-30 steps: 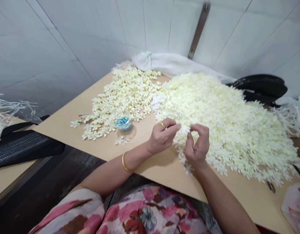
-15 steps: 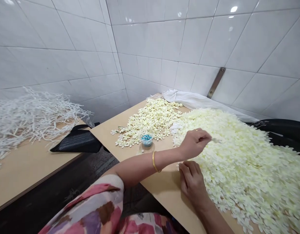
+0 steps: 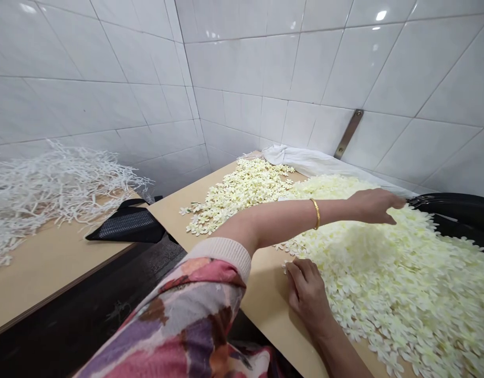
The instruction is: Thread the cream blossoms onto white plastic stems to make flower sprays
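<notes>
My left hand (image 3: 376, 206) reaches far over a large heap of pale yellow-white artificial flower heads (image 3: 415, 294). Its fingers point right, with the thumb apart from them, and nothing shows between them. A gold bracelet (image 3: 315, 213) circles that wrist. Low over the bare tabletop (image 3: 265, 294), at the heap's near left edge, my right hand (image 3: 308, 294) is closed with its fingers curled. A bit of a white flower (image 3: 285, 266) peeks out at its fingertips. Behind my left arm lies a smaller spread of yellowish flowers (image 3: 245, 186).
White branching stems (image 3: 64, 184) are piled on another table (image 3: 37, 283) at left, beside a black mesh bag (image 3: 127, 224). A white cloth (image 3: 305, 160) runs along the tiled wall. A black bag (image 3: 458, 207) stands behind the heap at right.
My left hand has moved right and farther over the heap, and its thumb and fingers have parted. The left arm now covers the small cup with blue contents. My right hand has barely moved.
</notes>
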`<action>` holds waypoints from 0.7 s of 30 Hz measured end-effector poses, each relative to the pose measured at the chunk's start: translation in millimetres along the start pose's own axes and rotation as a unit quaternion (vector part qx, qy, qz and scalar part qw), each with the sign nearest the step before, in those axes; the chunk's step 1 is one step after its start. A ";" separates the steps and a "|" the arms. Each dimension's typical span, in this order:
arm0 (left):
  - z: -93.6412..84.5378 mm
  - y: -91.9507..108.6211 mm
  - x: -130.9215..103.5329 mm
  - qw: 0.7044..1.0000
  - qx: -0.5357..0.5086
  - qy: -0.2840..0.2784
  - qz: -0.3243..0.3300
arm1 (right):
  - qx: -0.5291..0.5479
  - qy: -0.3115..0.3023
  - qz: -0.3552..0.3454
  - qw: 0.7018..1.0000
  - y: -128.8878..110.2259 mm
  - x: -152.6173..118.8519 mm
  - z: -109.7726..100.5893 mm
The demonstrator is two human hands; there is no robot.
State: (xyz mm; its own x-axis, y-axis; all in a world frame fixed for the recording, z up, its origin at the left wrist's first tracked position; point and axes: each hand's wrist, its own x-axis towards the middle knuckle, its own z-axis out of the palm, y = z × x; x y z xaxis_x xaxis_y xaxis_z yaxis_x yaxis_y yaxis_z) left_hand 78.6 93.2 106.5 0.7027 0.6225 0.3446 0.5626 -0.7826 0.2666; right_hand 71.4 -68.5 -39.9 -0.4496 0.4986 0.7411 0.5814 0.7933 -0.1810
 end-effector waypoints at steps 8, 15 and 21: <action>-48.0 -146.6 -20.5 0.960 0.127 -0.017 -0.250 | 0.001 0.004 0.006 1.000 -7.0 1.4 -0.6; -42.9 -253.7 -42.8 0.905 0.164 -0.056 -0.389 | 0.008 0.058 0.010 0.998 -6.1 -1.9 16.5; -10.7 -279.8 -27.3 0.897 0.161 -0.070 -0.406 | -0.028 0.142 0.028 0.989 1.8 -8.8 41.0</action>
State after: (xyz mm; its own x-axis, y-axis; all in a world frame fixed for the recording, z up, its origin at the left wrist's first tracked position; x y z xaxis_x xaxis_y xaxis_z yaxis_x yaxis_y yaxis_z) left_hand -102.7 295.1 32.1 0.0394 0.9987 0.0309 0.9944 -0.0422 0.0972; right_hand 48.6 -57.1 -73.3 -0.2130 0.4163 0.8839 0.6404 0.7427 -0.1955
